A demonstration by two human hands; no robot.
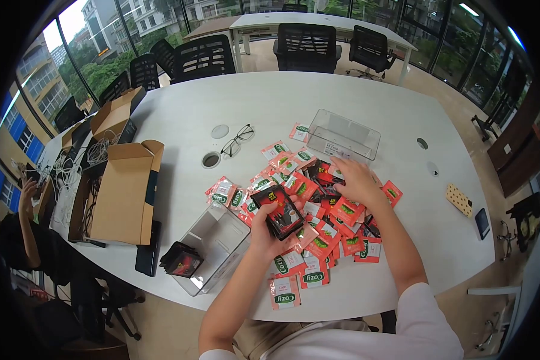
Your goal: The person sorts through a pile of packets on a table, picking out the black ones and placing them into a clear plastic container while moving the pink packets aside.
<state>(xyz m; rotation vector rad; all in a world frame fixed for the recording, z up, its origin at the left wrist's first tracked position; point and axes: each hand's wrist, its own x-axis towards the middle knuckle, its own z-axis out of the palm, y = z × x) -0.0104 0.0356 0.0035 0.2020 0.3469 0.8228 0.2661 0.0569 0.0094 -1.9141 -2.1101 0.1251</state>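
My left hand [267, 235] is closed around a stack of black sachets [278, 211] with red print, held over the pile. My right hand [357, 182] reaches into the pile of red-and-white Cozy tea sachets [324, 239], its fingers and thumb apart at some black sachets [324, 174] lying among them. Whether it grips one I cannot make out. Left of my left hand, a clear plastic box [217, 243] has more black sachets [183, 260] stacked at its near end. Beyond the pile, a second clear plastic box [344, 134] lies on the table.
On the white table [366, 90] are eyeglasses [237, 140], a spotted phone case [459, 199] and a dark phone [482, 224]. Open cardboard boxes [123, 198] with cables stand at the left. Another person's hand [27, 195] shows at far left. Black chairs [307, 47] stand behind.
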